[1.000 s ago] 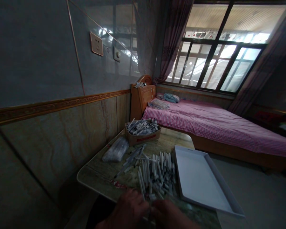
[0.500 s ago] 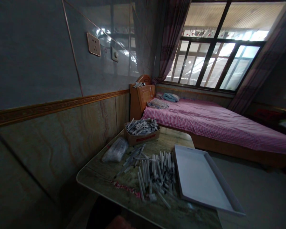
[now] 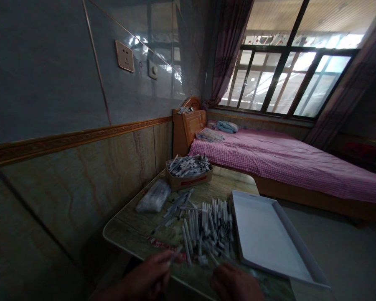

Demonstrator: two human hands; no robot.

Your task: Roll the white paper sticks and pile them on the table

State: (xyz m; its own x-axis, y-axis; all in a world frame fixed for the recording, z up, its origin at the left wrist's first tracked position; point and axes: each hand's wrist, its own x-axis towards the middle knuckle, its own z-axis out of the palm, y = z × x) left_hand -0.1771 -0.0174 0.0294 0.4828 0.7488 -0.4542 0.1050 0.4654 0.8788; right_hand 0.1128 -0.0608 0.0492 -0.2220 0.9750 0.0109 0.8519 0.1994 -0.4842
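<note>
My left hand (image 3: 153,269) is at the near edge of the table, its fingers closed on a thin, pale pen (image 3: 176,253) that points up and right. My right hand (image 3: 236,284) lies low at the front of the table, its fingers curled and blurred; what they hold, if anything, is hidden. Just beyond both hands spreads a pile of white and clear pens (image 3: 208,223), many lined up side by side. A small clear piece (image 3: 202,260) rests at the pile's near end. Thinner grey pen parts (image 3: 177,205) are scattered behind the left hand.
A cardboard box (image 3: 189,182) full of pens stands at the back of the table. Beside it lies a clear plastic bag (image 3: 154,195). A shallow white tray (image 3: 269,230) occupies the right side. Red-and-white scraps (image 3: 163,244) lie near the front edge. A bed (image 3: 269,154) is beyond.
Both my hands have come up into view at the table's front edge, the left one with a pen. The camera view has shifted slightly.
</note>
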